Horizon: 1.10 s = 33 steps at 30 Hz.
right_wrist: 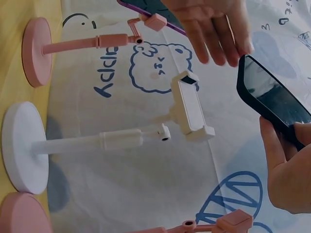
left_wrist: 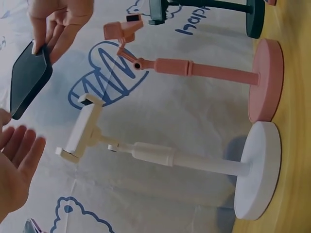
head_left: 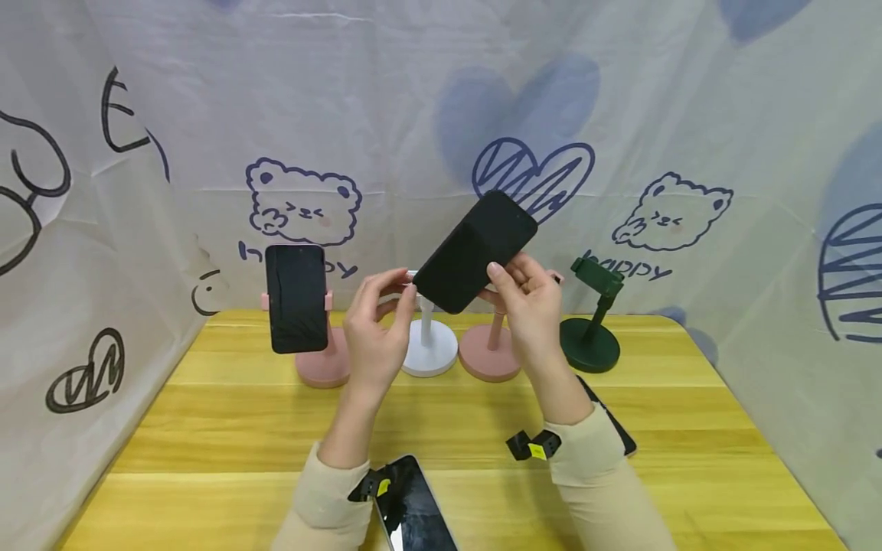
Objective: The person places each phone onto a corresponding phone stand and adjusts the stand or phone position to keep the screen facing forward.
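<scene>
A black smartphone (head_left: 475, 249) is held up at a tilt by my right hand (head_left: 532, 310), the thumb across its front and fingers behind. My left hand (head_left: 375, 329) is at the phone's lower left corner, its fingers extended; in the right wrist view its fingertip meets or nearly meets that corner. Just beyond the phone stands a white phone stand (head_left: 429, 350), partly hidden in the head view. In the left wrist view, its clamp (left_wrist: 83, 127) holds nothing and is apart from the phone.
A pink stand (head_left: 324, 369) at left carries another phone (head_left: 298, 298). Right of the white stand are a second pink stand (head_left: 489, 356) and a dark green stand (head_left: 590, 344). One phone (head_left: 416, 509) lies at the table's front, another (head_left: 616, 428) under my right forearm.
</scene>
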Each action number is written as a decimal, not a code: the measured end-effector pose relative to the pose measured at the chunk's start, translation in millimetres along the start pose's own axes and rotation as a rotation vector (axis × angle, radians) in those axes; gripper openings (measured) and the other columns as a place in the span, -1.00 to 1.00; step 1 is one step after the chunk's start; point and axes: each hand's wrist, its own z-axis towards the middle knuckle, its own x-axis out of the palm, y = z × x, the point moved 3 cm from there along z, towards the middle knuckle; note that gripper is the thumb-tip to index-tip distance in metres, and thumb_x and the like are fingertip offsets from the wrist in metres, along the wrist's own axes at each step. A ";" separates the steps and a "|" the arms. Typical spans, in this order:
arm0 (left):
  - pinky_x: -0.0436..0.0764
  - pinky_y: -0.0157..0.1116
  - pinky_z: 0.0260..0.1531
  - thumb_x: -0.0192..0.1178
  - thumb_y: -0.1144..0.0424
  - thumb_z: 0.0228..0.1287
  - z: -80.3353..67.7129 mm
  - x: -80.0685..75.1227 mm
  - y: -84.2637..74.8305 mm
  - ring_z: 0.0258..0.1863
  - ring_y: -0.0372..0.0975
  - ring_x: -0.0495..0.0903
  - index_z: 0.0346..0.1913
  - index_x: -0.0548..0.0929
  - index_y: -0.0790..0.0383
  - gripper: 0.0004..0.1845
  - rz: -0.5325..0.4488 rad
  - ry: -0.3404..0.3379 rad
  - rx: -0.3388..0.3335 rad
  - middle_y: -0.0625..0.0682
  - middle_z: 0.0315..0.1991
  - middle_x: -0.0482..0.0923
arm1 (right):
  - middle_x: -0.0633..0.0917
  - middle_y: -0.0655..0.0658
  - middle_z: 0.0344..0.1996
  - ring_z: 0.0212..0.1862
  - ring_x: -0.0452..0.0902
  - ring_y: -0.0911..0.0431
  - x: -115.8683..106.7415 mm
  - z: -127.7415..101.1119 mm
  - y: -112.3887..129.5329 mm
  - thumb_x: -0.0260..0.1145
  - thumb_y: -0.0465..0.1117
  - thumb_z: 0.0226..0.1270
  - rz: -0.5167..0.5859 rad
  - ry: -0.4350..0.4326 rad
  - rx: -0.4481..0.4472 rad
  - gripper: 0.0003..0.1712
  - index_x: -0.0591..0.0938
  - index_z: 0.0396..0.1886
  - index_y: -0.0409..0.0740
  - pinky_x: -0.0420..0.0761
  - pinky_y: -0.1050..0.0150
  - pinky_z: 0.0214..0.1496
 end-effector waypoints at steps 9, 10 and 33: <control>0.64 -0.11 0.24 0.23 0.29 0.43 -0.1 -0.5 19.1 0.22 -0.09 0.57 0.26 0.58 0.24 -0.61 0.106 -0.046 -0.091 0.14 0.24 0.55 | 0.73 -0.15 0.07 0.00 0.72 0.10 11.1 30.7 5.9 0.33 -0.18 0.43 -0.098 0.012 0.066 -0.61 0.62 0.21 -0.12 0.77 0.19 0.04; 0.64 -0.11 0.24 0.23 0.29 0.43 -0.5 0.4 21.6 0.24 -0.08 0.56 0.29 0.57 0.23 -0.60 0.103 -0.033 -0.108 0.13 0.26 0.54 | 0.72 -0.17 0.09 0.02 0.70 0.10 13.2 33.8 6.2 0.32 -0.18 0.43 -0.100 0.016 0.073 -0.60 0.61 0.23 -0.12 0.76 0.17 0.06; 0.69 -0.17 0.11 0.23 0.34 0.41 -2.6 8.3 38.6 0.13 -0.03 0.66 0.32 0.51 0.31 -0.55 0.087 -0.006 -0.225 0.20 0.17 0.60 | 0.65 -0.25 0.23 -0.05 0.71 0.17 32.7 64.9 -17.4 0.24 -0.28 0.48 -0.088 0.091 0.172 -0.50 0.51 0.38 -0.17 0.78 0.25 -0.03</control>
